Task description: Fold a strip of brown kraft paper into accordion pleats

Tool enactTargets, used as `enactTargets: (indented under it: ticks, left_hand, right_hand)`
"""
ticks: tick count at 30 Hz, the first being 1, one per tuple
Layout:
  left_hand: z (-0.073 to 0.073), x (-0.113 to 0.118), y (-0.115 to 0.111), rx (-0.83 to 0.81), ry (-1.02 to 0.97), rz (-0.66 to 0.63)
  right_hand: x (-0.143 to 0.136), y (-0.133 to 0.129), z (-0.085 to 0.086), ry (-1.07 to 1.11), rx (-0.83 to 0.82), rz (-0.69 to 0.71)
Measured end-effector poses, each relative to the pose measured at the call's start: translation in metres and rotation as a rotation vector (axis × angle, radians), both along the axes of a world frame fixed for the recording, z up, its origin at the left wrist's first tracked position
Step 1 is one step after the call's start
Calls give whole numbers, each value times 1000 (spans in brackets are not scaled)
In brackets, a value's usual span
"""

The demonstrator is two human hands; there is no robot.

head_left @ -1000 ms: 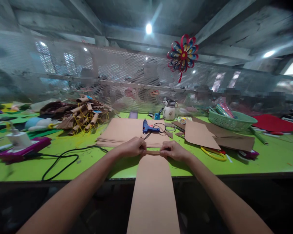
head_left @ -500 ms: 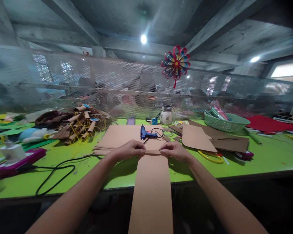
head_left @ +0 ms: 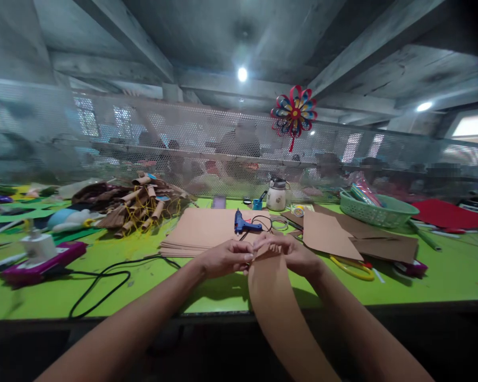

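Note:
A long strip of brown kraft paper hangs from my hands over the table's front edge, bowed and trailing to the lower right. Its upper end is folded over and bent. My right hand grips that end from the right, with its fingers curled over the top. At the strip's left corner, the fingertips of my left hand are pinched together. Just beyond the hands, a blue hot glue gun lies on a stack of brown paper sheets.
Rolled brown paper pieces with yellow string are heaped at the left. A purple power strip and black cable lie nearer. On the right are cut brown sheets, a yellow ring and a green basket. A perforated screen stands behind.
The strip's folded end has turned and bent, and its hanging length has swung to the right. My hands have come closer together. The whole view has shifted slightly.

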State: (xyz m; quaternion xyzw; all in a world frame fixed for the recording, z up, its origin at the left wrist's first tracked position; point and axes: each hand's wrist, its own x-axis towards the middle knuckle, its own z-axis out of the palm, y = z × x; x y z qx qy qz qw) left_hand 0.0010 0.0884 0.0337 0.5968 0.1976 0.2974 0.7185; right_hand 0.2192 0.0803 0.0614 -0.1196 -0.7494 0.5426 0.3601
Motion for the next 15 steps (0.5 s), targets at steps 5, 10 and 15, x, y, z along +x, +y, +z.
enactTargets:
  ticks: [5,10,15]
  left_hand:
    - [-1,5,-7,32,-24,-61]
    - [5,8,-14,71,97,13]
    - [8,3,-6,170,210,210]
  right_hand:
    - [-17,-8,7,61,32,34]
    - [-23,-12,-5,66,-14,-94]
    - [-10,3,-9,-69,-37,-293]
